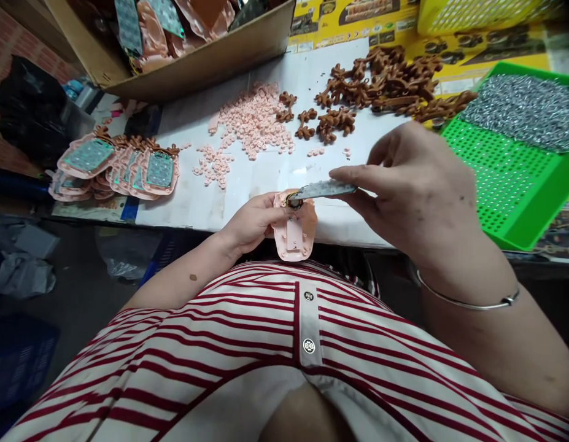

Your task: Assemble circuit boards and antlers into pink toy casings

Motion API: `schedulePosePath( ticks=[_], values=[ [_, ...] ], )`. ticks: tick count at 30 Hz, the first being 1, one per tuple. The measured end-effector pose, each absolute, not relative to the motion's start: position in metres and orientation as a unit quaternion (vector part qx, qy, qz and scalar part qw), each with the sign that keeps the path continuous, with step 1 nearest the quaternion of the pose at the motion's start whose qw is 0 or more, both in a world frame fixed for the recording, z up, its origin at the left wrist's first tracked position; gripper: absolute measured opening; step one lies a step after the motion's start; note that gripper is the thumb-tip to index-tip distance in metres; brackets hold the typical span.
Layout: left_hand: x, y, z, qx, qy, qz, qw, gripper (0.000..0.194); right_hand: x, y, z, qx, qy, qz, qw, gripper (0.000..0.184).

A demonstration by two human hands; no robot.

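Note:
My left hand [254, 224] grips a pink plastic shell [294, 242] by its left edge, just off the table's front edge. The shell's hollow side faces up, with small pegs and a rectangular raised part. A round dark part with thin wires [293, 199] sits in its upper end, partly under my left thumb. Above the shell, my right hand [413, 190] pinches a circuit board [325, 189] between thumb and fingers. The board is tilted nearly edge-on, and its far end is beside the wires. Whether it touches the shell, I cannot tell.
Small pink plastic pieces [256, 120] and brown plastic parts [380, 80] are heaped on the table [192, 202]. Shells with boards [146, 169] are stacked at left. A cardboard box [210, 67] stands behind. At right, a green basket [514, 202] holds many screws [523, 110].

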State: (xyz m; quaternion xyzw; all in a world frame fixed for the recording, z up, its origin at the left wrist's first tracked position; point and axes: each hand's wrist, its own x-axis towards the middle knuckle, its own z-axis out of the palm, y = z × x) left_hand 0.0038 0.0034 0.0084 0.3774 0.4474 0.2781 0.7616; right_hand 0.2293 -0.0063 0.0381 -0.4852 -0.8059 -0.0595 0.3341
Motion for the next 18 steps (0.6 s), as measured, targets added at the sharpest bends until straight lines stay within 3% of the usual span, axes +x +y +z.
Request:
schedulePosePath(
  ticks=[7, 13, 18],
  values=[
    [0.003, 0.002, 0.007, 0.376, 0.476, 0.285, 0.742, 0.029, 0.214, -0.01, 0.034, -0.448, -0.78, 0.123, 0.419, 0.006],
    [0.007, 0.0, 0.004, 0.432, 0.458, 0.302, 0.716, 0.031, 0.197, -0.01, 0.027, -0.533, -0.718, 0.149, 0.422, 0.004],
    [0.005, 0.001, 0.005, 0.444, 0.462, 0.298, 0.707, 0.024, 0.191, -0.008, 0.026, -0.511, -0.712, 0.208, 0.434, 0.009]
  ],
)
